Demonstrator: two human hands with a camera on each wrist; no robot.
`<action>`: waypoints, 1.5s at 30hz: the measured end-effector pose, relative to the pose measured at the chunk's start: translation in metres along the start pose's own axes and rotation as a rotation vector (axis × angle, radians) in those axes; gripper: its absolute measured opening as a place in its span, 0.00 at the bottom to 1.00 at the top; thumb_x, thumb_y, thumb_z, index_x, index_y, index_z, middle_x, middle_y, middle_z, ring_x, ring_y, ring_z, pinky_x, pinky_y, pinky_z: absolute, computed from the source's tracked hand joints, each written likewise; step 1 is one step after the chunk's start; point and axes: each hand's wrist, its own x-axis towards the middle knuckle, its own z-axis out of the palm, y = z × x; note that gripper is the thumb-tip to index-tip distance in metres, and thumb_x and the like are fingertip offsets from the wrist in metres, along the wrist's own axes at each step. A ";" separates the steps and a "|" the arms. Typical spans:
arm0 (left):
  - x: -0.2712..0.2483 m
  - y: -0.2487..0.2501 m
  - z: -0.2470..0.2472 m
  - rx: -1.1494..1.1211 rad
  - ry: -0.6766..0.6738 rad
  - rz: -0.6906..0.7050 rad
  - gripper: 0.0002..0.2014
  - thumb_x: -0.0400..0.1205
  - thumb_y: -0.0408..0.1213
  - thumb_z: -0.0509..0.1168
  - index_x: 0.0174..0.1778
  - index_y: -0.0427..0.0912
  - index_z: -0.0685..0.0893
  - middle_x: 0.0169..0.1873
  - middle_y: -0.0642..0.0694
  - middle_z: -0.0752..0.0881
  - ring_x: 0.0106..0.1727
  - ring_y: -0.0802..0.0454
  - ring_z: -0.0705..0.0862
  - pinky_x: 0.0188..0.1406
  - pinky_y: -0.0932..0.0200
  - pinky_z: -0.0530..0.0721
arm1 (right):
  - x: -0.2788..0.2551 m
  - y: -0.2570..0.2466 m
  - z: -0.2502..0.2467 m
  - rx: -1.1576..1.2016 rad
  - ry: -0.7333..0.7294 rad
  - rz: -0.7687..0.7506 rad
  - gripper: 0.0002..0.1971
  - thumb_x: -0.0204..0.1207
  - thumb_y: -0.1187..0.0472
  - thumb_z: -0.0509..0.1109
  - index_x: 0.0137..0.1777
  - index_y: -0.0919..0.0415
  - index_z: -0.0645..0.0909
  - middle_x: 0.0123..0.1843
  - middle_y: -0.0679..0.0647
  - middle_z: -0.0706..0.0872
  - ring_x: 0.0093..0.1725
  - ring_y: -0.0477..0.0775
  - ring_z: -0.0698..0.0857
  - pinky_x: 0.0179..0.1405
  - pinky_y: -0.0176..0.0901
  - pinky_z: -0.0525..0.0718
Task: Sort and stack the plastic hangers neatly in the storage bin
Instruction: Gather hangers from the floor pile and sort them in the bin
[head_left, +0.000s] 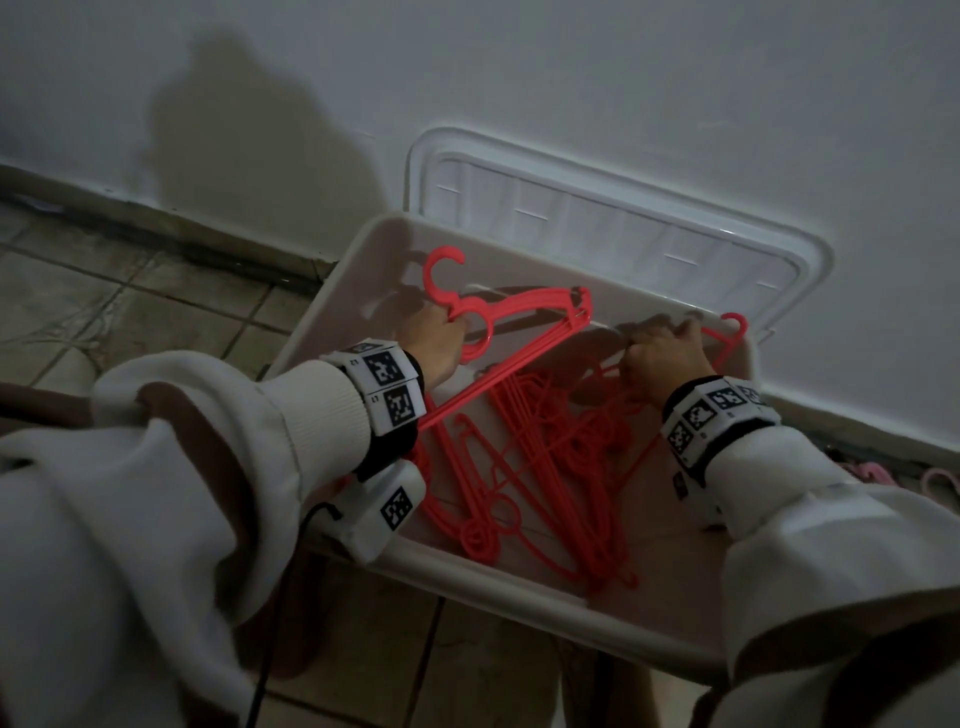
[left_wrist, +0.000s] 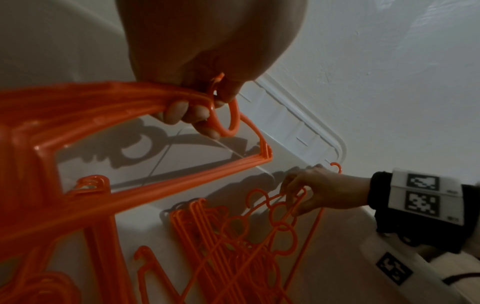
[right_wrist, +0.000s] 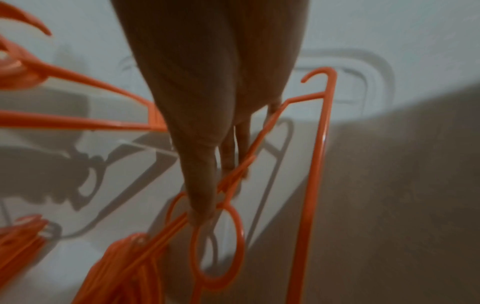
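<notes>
White wall (head_left: 571, 78) behind, tiled floor (head_left: 130, 312) below. On the floor, against the wall, a white storage bin (head_left: 519, 587), open; its lid (head_left: 623, 218) leaning upright between bin and wall.

Inside the bin, on the bottom, a loose tangled pile of red hangers (head_left: 524, 467), lying flat, hooks pointing in different directions.

Above the left part of the bin, a bundle of hangers (head_left: 530, 312), aligned together and lifted off the pile, tilted, the hooks up toward the far left corner. Left hand (head_left: 439, 338) gripping this bundle at the neck, just under the hooks; in the left wrist view fingers (left_wrist: 179, 111) curled around the stacked necks.

At the right far side of the bin, a single hanger (head_left: 727, 338), raised on its edge, its small end hook just at the far rim. Right hand (head_left: 660, 358) pinching this hanger near the neck ring, between thumb and fingertips (right_wrist: 202, 214); other fingers extended down beside the bar.

White sleeves and marker wristbands on both wrists. Something pink (head_left: 872, 475) on the floor to the right of the bin, too small to tell.
</notes>
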 end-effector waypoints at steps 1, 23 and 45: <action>0.000 0.000 0.000 -0.004 0.000 0.000 0.14 0.85 0.34 0.55 0.51 0.29 0.82 0.54 0.29 0.84 0.57 0.33 0.81 0.55 0.51 0.75 | -0.001 0.003 -0.005 -0.013 -0.019 -0.012 0.16 0.75 0.54 0.67 0.62 0.52 0.81 0.67 0.51 0.78 0.71 0.56 0.73 0.75 0.61 0.58; -0.002 0.007 0.008 0.006 -0.031 -0.037 0.15 0.86 0.36 0.53 0.56 0.29 0.80 0.57 0.26 0.81 0.59 0.31 0.79 0.56 0.48 0.74 | -0.017 0.024 -0.032 -0.010 0.149 0.026 0.11 0.81 0.52 0.60 0.54 0.47 0.84 0.50 0.50 0.89 0.49 0.53 0.86 0.66 0.51 0.60; 0.005 0.000 0.009 -0.004 -0.024 -0.050 0.15 0.86 0.36 0.54 0.56 0.30 0.81 0.57 0.28 0.82 0.59 0.32 0.79 0.58 0.49 0.74 | 0.000 0.018 -0.022 -0.171 0.017 0.010 0.12 0.79 0.53 0.61 0.57 0.47 0.84 0.59 0.45 0.84 0.73 0.52 0.70 0.74 0.75 0.40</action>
